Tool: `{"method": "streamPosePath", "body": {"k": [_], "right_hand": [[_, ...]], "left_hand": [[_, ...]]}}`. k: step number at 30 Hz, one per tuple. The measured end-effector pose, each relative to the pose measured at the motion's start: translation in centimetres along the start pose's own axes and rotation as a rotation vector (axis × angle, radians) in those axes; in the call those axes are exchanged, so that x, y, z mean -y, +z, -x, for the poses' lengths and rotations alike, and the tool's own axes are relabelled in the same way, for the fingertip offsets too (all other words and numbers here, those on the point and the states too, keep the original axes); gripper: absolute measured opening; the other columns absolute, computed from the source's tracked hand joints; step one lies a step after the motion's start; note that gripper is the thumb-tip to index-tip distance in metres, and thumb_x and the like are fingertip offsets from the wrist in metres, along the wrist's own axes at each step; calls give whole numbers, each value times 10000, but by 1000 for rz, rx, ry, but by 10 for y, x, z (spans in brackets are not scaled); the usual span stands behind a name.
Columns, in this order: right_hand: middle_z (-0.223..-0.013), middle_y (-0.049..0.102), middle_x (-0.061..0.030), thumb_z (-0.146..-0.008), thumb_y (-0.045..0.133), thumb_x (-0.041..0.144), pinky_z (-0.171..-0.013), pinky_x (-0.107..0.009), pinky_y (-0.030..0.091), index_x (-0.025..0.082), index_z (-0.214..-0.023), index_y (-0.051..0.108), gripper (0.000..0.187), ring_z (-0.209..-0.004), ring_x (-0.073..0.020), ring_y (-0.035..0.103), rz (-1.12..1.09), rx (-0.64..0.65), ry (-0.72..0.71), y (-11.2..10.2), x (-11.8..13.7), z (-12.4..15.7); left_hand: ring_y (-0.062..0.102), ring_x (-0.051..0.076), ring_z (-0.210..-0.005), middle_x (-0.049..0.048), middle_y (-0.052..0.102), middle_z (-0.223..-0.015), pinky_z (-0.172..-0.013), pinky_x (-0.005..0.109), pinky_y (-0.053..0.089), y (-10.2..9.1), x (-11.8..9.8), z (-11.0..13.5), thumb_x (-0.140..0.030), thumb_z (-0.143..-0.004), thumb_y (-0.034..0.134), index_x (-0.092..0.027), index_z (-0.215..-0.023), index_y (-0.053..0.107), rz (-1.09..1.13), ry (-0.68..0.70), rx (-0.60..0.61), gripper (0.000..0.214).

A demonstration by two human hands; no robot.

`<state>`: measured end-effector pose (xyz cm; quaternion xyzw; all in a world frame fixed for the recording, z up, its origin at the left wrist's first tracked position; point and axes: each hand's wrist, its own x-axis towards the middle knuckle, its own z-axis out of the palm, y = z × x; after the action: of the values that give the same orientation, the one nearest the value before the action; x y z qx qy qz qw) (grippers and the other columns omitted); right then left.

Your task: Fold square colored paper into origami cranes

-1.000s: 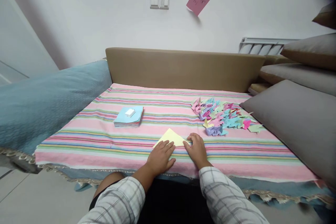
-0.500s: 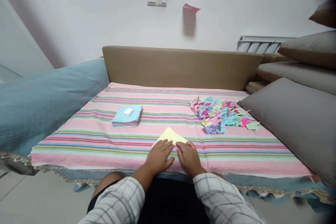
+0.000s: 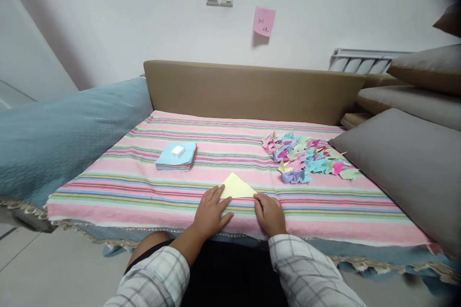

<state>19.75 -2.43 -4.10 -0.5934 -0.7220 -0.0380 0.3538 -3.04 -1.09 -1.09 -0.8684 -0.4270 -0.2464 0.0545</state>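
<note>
A pale yellow sheet of paper (image 3: 237,187), folded into a triangle with its peak pointing away from me, lies flat on the striped cloth. My left hand (image 3: 211,211) rests palm down with spread fingers, its fingertips at the paper's left side and partly covering that corner. At the right corner, my right hand (image 3: 270,212) has curled fingers pressed together on the paper's tip. The fold along the near edge now shows between both hands.
A stack of coloured paper (image 3: 175,157) with a small white object (image 3: 177,150) on top stands left. Several folded paper pieces (image 3: 306,157) are heaped right, near grey cushions (image 3: 396,163). The brown backrest (image 3: 252,91) runs behind; a pink note (image 3: 264,21) hangs on the wall.
My hands have moved apart along the near edge towards the paper's two side corners, uncovering more of the triangle. The pink note on the wall has swung down flatter.
</note>
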Motion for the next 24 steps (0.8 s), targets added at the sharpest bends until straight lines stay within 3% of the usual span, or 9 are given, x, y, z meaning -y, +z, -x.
{"method": "streamPosePath", "body": {"k": [8,12,14,15,17,19,21,23,24], "right_hand": [[-1028,680,-56,-874,393,224,-898,-318,338,186,-1015,612,263,-1015,-185,591,-29,20,32,1,-1,2],[-988,677,-52,-882,385,233,-863,-309,339,195,-982,612,252,-964,-183,589,-32,62,67,-4,5,-5],[-884,677,-42,-891,375,257,-796,-296,351,206,-909,622,252,-872,-184,590,-6,115,105,-9,8,-15],[-828,671,-42,-891,376,272,-761,-289,354,208,-873,623,256,-833,-187,584,7,147,132,-11,8,-22],[-787,663,-44,-887,378,310,-708,-267,360,206,-842,615,262,-806,-186,574,-29,234,224,-16,5,-39],[-814,674,-35,-901,332,335,-679,-242,373,204,-835,596,302,-776,-162,578,-167,433,344,-19,-1,-57],[-788,682,-16,-884,360,331,-650,-220,381,196,-786,591,285,-722,-138,581,-209,526,349,-21,-9,-72],[-722,677,-2,-851,424,323,-608,-210,374,188,-729,589,245,-649,-123,566,-225,604,345,-21,-15,-84],[-692,670,4,-836,445,314,-590,-208,368,186,-715,586,226,-611,-116,552,-229,637,344,-21,-17,-88]], "left_hand": [[463,316,-1170,105,515,-1303,-946,505,387,-8,27,22,-364,-829,542,-257,-1022,682,-94,-133,-95,262],[513,289,-1090,111,576,-1198,-929,486,406,-18,22,17,-349,-844,511,-217,-946,681,0,-194,-160,238],[544,269,-1013,98,628,-1055,-897,464,425,-29,4,9,-339,-867,465,-205,-932,660,109,-232,-144,246],[564,244,-944,77,646,-957,-863,430,441,-35,-10,4,-321,-886,428,-205,-913,651,196,-210,-63,253],[583,195,-834,41,654,-828,-798,343,455,-45,-44,-6,-304,-900,404,-199,-826,650,426,-104,154,278],[595,156,-772,14,666,-785,-738,263,453,-49,-82,-14,-358,-853,513,-195,-809,670,733,91,446,230],[597,128,-727,13,667,-803,-665,214,441,-51,-118,-21,-405,-799,594,-190,-943,675,1041,167,652,271],[586,118,-698,17,660,-854,-621,204,439,-52,-148,-26,-471,-710,679,-198,-1212,548,1248,52,717,586],[583,120,-695,16,654,-882,-608,206,439,-52,-160,-29,-484,-643,732,-208,-1311,447,1291,-19,693,777]]}}
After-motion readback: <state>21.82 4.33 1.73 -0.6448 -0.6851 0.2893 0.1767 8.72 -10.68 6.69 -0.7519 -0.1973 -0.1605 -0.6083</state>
